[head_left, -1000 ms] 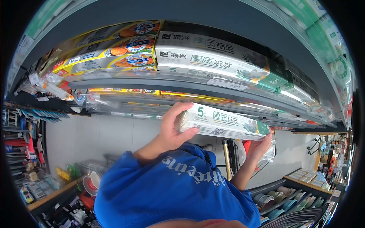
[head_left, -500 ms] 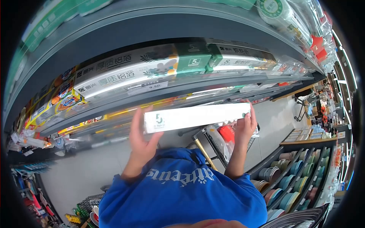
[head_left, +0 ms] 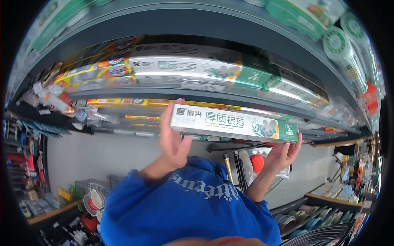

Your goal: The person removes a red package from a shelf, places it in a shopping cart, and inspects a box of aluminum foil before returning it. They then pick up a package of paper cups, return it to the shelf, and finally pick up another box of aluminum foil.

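Note:
A long white box with a green right end (head_left: 234, 124) is held out level between my two hands, its printed front in view. My left hand (head_left: 172, 139) is wrapped round the left end, thumb below and fingers behind. The fingers of my right hand (head_left: 289, 153) press on the lower right corner at the green end. Just beyond it, similar white and green boxes (head_left: 184, 67) lie stacked on the shelf, with yellow boxes (head_left: 98, 73) to their left.
A shopping cart with a red item (head_left: 257, 163) in it stands below my right forearm. Bowls fill a rack (head_left: 303, 217) at the lower right. A wire basket (head_left: 92, 185) is at the lower left. Clear-wrapped rolls (head_left: 342, 47) sit on the upper shelf.
The box has been turned, so a printed face shows in place of a mostly blank one. Both hands and the box sit further right in view, and the shelf view has shifted.

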The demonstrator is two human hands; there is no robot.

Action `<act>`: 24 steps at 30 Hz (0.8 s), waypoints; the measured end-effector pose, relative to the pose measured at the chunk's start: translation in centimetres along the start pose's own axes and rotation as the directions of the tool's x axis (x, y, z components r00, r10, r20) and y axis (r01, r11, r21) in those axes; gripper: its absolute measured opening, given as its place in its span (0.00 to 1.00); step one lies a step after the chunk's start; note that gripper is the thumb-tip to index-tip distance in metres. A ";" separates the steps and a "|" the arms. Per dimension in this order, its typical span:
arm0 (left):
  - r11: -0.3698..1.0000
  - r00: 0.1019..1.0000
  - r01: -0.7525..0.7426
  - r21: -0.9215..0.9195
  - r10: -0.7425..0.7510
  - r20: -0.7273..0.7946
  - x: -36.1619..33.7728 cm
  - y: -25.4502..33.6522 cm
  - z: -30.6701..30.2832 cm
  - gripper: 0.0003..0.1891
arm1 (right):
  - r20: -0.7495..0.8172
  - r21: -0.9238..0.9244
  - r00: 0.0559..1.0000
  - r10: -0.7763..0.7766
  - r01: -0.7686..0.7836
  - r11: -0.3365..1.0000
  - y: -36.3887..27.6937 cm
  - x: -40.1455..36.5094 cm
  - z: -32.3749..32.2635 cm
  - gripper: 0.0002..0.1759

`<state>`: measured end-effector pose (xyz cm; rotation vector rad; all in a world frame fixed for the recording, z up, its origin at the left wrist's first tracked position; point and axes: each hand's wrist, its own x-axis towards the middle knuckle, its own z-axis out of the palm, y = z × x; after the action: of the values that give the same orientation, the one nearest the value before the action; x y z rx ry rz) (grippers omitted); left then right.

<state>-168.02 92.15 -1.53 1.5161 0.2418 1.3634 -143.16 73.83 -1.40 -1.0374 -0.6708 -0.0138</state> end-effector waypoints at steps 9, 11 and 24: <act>0.662 0.962 -0.249 0.707 0.255 0.100 4.2 3.8 -9.5 0.36 | 0.117 -0.264 0.979 -0.169 0.195 0.945 0.7 0.4 10.7 0.24; 0.535 0.957 -0.236 0.811 0.275 0.097 6.3 5.4 -10.3 0.35 | 0.108 -0.290 0.973 -0.205 0.228 0.929 0.4 0.8 12.8 0.22; 0.397 0.908 -0.383 0.834 0.325 0.263 12.7 5.2 -12.4 0.29 | 0.134 -0.655 0.962 -0.240 0.267 0.707 -1.0 2.3 16.3 0.25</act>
<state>-176.39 105.57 8.00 2.6081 0.7029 1.6236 -149.91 86.97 5.92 -1.6362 -0.8694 -0.5180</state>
